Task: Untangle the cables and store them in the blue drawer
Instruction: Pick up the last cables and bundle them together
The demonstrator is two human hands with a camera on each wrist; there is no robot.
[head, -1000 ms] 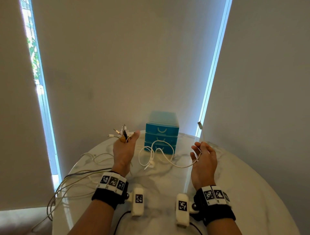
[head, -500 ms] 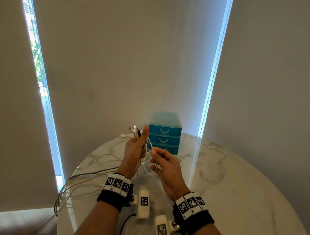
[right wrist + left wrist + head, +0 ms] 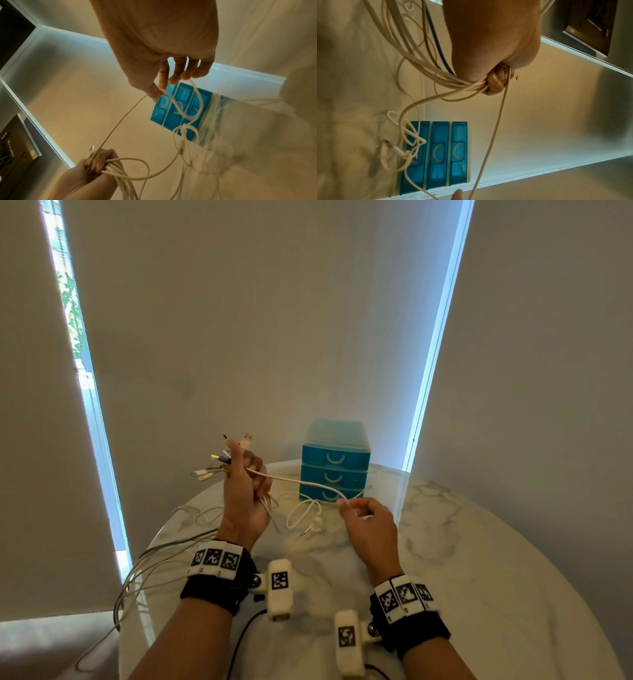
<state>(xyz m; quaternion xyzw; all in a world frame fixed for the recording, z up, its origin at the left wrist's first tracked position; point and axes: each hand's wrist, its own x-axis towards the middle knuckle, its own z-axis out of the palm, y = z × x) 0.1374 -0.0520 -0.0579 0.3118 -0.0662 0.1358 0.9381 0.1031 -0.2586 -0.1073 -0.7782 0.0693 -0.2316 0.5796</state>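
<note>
My left hand [image 3: 244,486] is raised over the table's left side and grips a bundle of cables [image 3: 457,82], their plug ends [image 3: 219,462] fanning out above the fist. One white cable [image 3: 298,481] runs taut from that fist to my right hand [image 3: 366,517], which pinches it between thumb and fingers in front of the blue drawer unit [image 3: 335,462]. The same cable [image 3: 120,121] shows in the right wrist view, looping on below the fingers. A loose tangle [image 3: 306,517] lies on the table before the shut drawers [image 3: 436,155].
The round marble table [image 3: 479,577] stands against a pale wall with the drawer unit at its far edge. Several cable lengths [image 3: 137,577] trail off the table's left edge toward the floor. Bright window strips flank the wall.
My right hand, close beside the left half a second ago, has drawn away to the right, pulling one white cable out taut. The left hand keeps its grip on the bundle.
</note>
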